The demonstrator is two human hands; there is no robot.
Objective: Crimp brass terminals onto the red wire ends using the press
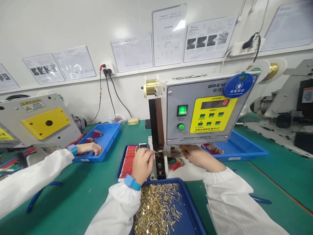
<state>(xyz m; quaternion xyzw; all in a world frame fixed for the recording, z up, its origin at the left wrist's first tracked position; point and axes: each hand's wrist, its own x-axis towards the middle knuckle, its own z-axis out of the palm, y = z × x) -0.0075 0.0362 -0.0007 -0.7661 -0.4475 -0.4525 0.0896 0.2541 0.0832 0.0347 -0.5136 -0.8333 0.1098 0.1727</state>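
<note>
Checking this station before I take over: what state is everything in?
Rocker switch: lit green.
Counter display: reads 0.
Left hand: fingers pinched at the crimping machine.
Right hand: at the machine's right side, fingertips hidden.
Brass terminals: loose heap in blue tray.
Red wires: aligned in a tray.
Red and green wires: loose pile beside the machine.

Brass terminals (157,209) heaped loose; red wires (128,161) lying parallel, tightly packed.

Bright light, warped wide-angle edges

A wire-crimping workshop, shown by the terminal crimping machine (200,111), green workbench (73,199) and posted instruction sheets (168,36).
</note>
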